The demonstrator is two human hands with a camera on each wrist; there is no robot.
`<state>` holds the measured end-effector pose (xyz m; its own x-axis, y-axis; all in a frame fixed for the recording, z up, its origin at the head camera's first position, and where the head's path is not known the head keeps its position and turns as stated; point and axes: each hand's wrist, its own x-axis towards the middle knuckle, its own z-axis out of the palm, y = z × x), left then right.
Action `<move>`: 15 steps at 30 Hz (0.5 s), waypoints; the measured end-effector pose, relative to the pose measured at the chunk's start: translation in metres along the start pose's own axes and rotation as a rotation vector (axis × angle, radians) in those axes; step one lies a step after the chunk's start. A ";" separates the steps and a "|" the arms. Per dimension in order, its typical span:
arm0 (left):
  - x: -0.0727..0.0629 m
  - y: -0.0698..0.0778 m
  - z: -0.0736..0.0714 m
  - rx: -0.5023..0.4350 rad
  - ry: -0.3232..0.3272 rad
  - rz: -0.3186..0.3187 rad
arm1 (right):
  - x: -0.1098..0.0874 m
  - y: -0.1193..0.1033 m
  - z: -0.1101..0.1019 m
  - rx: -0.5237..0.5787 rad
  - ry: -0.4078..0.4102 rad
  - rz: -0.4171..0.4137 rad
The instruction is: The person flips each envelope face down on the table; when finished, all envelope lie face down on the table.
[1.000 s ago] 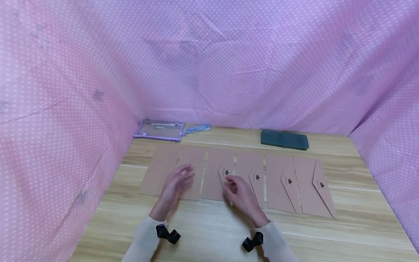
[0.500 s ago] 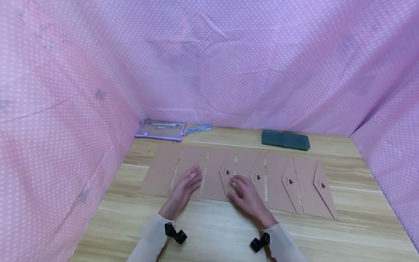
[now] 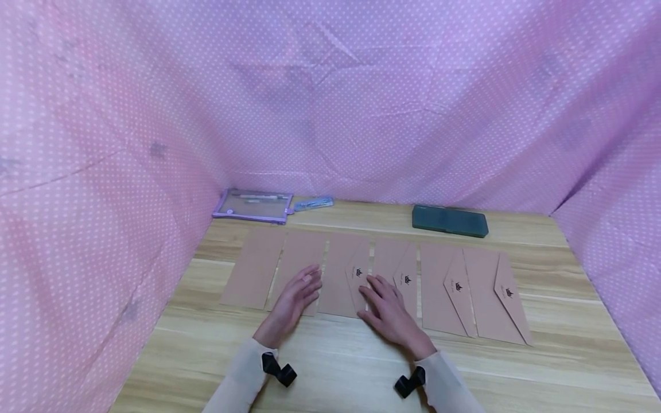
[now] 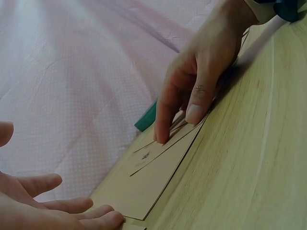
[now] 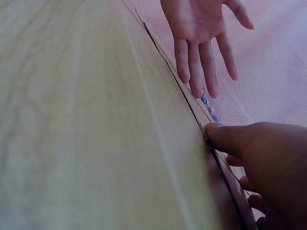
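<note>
Several brown paper envelopes lie in a row across the table in the head view. My left hand (image 3: pixel 294 298), palm turned inward and fingers extended, is over the lower part of the second envelope (image 3: pixel 303 246) from the left. Fingertips of my right hand (image 3: pixel 388 310) rest by the right edge of the third envelope (image 3: pixel 335 272), at its crown-printed flap, while the palm overlaps the fourth envelope (image 3: pixel 384 255). In the left wrist view, that right hand (image 4: pixel 196 72) has its fingers and thumb pointing down onto the paper. Neither hand grips anything.
The leftmost envelope (image 3: pixel 253 269) shows no flap. Two more flapped envelopes, a fifth (image 3: pixel 435 287) and a sixth (image 3: pixel 482 292), lie to the right. Along the back stand a purple-edged zip pouch (image 3: pixel 253 206), a small blue packet (image 3: pixel 314 203) and a dark green case (image 3: pixel 449 221). Pink dotted cloth surrounds the table.
Both hands have shifted a little to the right over the past second. My right fingers, curled before, have spread and lowered onto the third envelope's flap. The envelopes stay where they were.
</note>
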<state>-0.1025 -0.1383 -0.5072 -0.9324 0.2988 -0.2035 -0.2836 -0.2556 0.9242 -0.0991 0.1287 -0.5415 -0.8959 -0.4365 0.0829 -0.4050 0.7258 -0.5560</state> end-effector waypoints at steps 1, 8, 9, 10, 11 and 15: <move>0.000 0.001 0.001 -0.009 0.001 -0.006 | 0.000 0.000 0.000 -0.002 -0.002 0.001; -0.001 0.006 0.007 -0.086 0.016 -0.010 | 0.000 0.002 0.002 0.002 0.006 0.004; 0.000 0.006 0.007 -0.109 0.033 -0.009 | 0.000 0.002 0.002 0.004 0.008 0.004; 0.001 0.006 0.006 -0.136 0.054 -0.010 | 0.000 0.002 0.002 0.005 0.008 0.006; 0.002 0.006 0.005 -0.161 0.076 -0.008 | 0.000 0.002 0.003 0.006 0.008 0.007; 0.004 0.006 0.002 -0.249 0.129 0.006 | 0.000 0.002 0.002 0.016 0.008 0.007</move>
<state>-0.1076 -0.1369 -0.5019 -0.9504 0.1814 -0.2526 -0.3097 -0.4799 0.8208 -0.0996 0.1291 -0.5449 -0.8999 -0.4275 0.0858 -0.3963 0.7199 -0.5698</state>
